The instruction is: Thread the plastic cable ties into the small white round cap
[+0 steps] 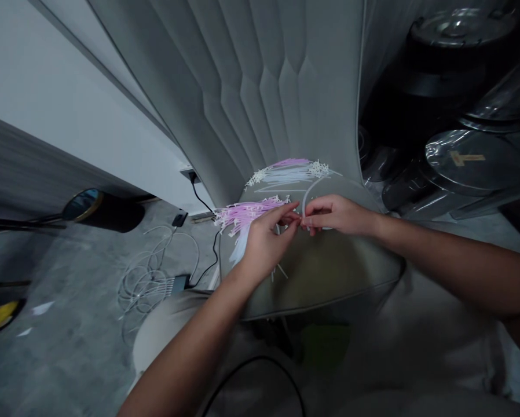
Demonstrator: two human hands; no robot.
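Note:
Over the chair seat, the fingers of my right hand [325,214] pinch a thin, pale plastic tube [306,200] that curves upward from the grip. My left hand [271,234] meets it there, thumb and fingers closed near the tube's lower end. What the left fingertips hold is too small to make out. Just left of that hand lies a pile of pink thin sticks [238,214] with small white end pieces, partly covered by the hand. Pale blue sticks [239,248] stick out below the pile. Behind the hands rests another bundle of pale blue sticks [290,172] with white ends.
The grey padded chair [321,272] has a tall backrest. Coiled cables [147,284] and a power strip [180,284] lie on the floor at left, near a wall socket [189,174]. Clear, round plastic-covered items [460,156] stand at right.

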